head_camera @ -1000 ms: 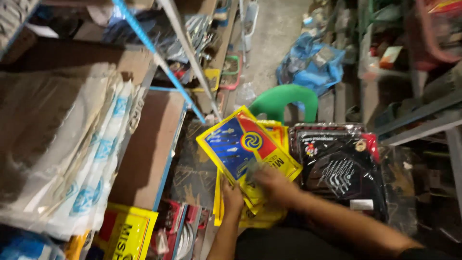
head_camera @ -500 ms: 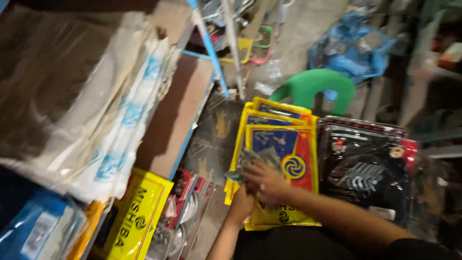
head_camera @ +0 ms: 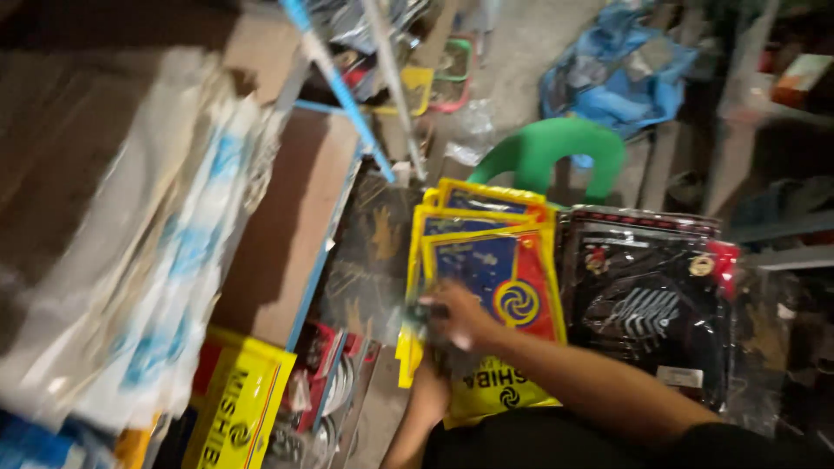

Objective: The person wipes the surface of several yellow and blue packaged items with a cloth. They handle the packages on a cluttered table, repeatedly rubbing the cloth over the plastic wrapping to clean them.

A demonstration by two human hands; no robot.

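Partly blurred, both hands (head_camera: 447, 334) gripping yellow packets (head_camera: 486, 260)

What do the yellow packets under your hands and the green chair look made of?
Yellow packets: thin glossy plastic film, judging by the sheen and wrinkled edges; contents unclear. Green chair: likely moulded plastic, smooth, one even colour. Right hand rests on the top packet.

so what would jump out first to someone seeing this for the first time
The stack of yellow, blue and red packets at centre, with the right hand resting on its top one and the left hand at its lower edge. Beside it on the right lies a black plastic-wrapped pack; behind stands a green plastic chair.
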